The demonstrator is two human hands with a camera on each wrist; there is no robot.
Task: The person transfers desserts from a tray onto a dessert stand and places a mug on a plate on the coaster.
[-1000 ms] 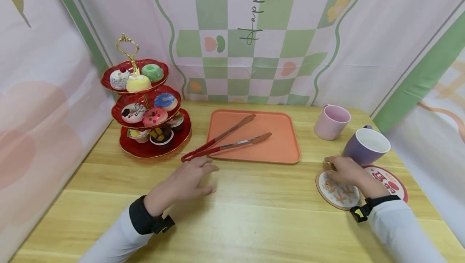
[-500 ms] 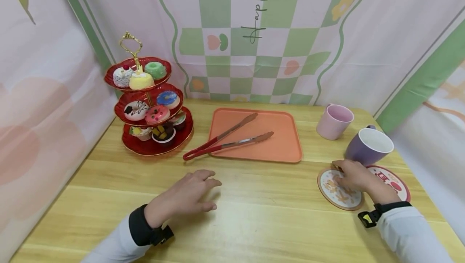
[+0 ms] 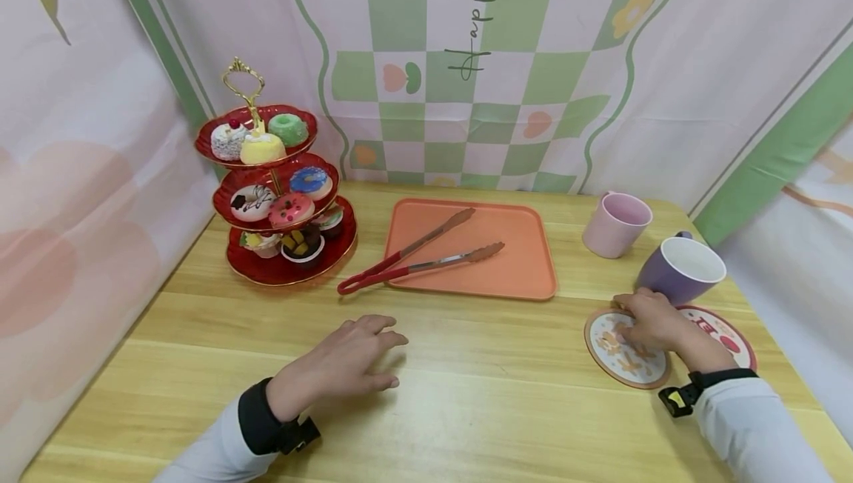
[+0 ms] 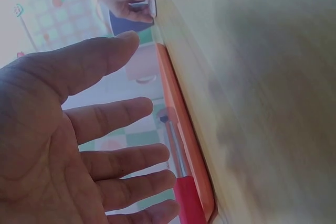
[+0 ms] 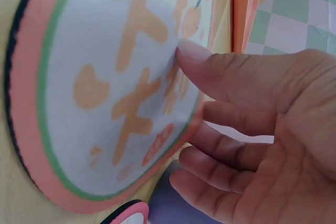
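My right hand [image 3: 658, 321] is at the round coaster [image 3: 616, 361] with orange printing on white. In the right wrist view, the thumb [image 5: 202, 59] lies on the coaster's printed face and the other fingers are at its edge, pinching it. A second coaster with a red rim [image 3: 741, 341] lies partly behind the wrist. Just beyond the hand is a purple mug [image 3: 669, 275], white inside. My left hand [image 3: 341, 364] hovers over the wooden table, fingers spread and holding nothing. Red-handled tongs [image 3: 393, 273] lie spread across the orange tray [image 3: 523, 235], their handle end overhanging its near edge.
A red three-tier stand [image 3: 266, 275] with toy cakes and donuts is at the back left. A pink mug [image 3: 609, 231] stands behind the purple one. Patterned fabric [image 3: 400, 16] hangs behind and along both sides of the wooden table [image 3: 466, 409].
My left hand has drawn back towards me, away from the tongs' handle. The right hand has shifted slightly right over the coaster, which stays in place. The head view has turned slightly.
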